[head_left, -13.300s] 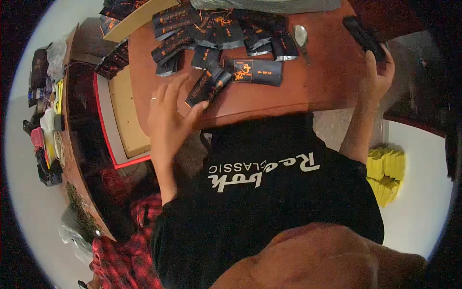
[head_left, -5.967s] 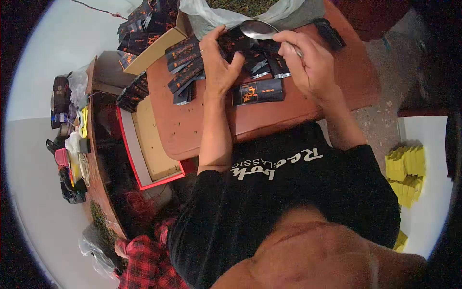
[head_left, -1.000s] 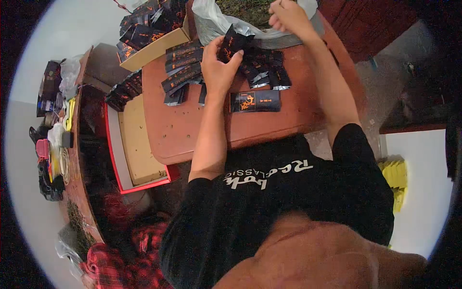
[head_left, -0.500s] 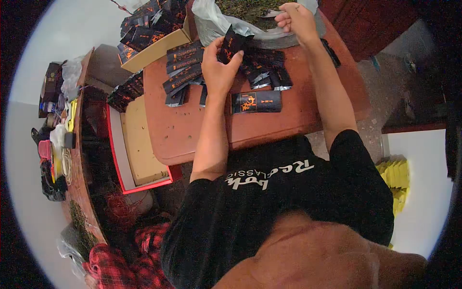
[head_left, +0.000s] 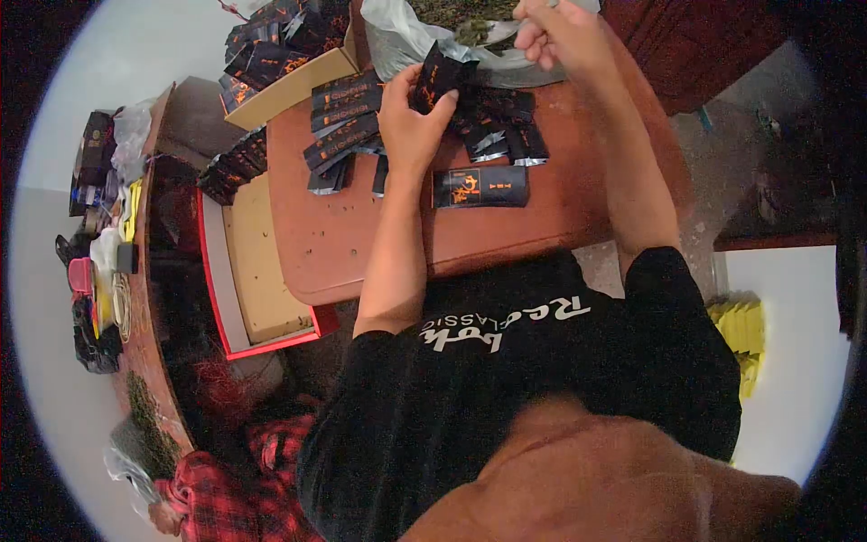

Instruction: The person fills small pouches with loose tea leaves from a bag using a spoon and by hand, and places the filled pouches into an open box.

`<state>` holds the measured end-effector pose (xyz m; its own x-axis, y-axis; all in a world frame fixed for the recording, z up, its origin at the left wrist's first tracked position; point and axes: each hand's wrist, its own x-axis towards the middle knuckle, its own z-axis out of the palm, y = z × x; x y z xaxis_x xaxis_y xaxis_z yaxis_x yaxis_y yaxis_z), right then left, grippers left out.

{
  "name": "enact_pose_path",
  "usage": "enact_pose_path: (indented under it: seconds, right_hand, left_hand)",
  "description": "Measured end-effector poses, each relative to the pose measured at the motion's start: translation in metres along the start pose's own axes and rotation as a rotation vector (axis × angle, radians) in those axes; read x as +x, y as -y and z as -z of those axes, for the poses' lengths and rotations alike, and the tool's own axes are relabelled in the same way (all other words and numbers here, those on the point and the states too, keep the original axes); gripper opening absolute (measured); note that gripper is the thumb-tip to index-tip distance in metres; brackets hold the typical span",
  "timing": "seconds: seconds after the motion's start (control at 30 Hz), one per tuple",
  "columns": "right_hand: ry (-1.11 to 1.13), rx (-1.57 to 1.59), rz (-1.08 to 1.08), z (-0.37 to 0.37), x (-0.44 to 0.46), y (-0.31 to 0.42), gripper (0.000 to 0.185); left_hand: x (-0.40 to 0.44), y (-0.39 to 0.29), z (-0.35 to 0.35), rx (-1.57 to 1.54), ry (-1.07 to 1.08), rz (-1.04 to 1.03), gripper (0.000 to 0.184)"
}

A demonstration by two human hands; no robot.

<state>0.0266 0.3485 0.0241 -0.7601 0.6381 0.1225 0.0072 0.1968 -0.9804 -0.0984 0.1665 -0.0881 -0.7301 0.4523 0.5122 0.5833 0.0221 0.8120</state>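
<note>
My left hand [head_left: 414, 122] is closed around a black tea pouch [head_left: 440, 79] with orange print, held upright near the bag. Above and to the right, my right hand [head_left: 562, 43] grips a metal spoon [head_left: 502, 38], its handle mostly hidden by the fingers. Dark tea leaves lie on and around the spoon. A clear plastic bag [head_left: 390, 41] full of loose tea leaves [head_left: 452, 13] stands open at the far side of the table. A single black pouch [head_left: 497, 188] lies flat in front of my hands. More black pouches [head_left: 348, 116] are spread on both sides of my left hand.
A cardboard box [head_left: 298, 88] heaped with black pouches stands at the table's far left corner. Below the left edge is a red-sided tray [head_left: 262, 262]. A cluttered side table [head_left: 149, 298] runs along the left. Yellow packets [head_left: 741, 334] sit at right.
My right hand has shifted slightly, and the spoon now shows tea leaves heaped at its end, over the bag. My left hand keeps the pouch in nearly the same place.
</note>
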Motion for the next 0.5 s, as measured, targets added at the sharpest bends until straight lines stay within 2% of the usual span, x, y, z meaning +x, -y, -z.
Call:
enact_pose_path:
  seconds: [0.1,0.23,0.33,0.43,0.5]
  right_hand:
    - [0.046,-0.174,0.111,-0.020,-0.014,0.002,0.023]
    - [0.153,-0.482,0.520,-0.030,-0.023,-0.010,0.023]
    - [0.138,-0.423,0.499,-0.020,-0.021,-0.006,0.023]
    - [0.009,-0.295,0.328,-0.008,-0.016,0.014,0.026]
    - [-0.039,-0.329,0.256,0.008,-0.007,0.016,0.027]
  left_hand:
    - [0.001,0.006,-0.002,-0.020,-0.012,-0.016,0.053]
    - [0.000,0.007,-0.002,-0.033,0.004,0.008,0.053]
    - [0.000,0.010,-0.002,-0.040,0.001,0.010,0.053]
    - [0.000,0.007,0.000,-0.009,-0.012,-0.011,0.053]
    - [-0.001,0.003,0.002,0.030,-0.014,-0.024,0.052]
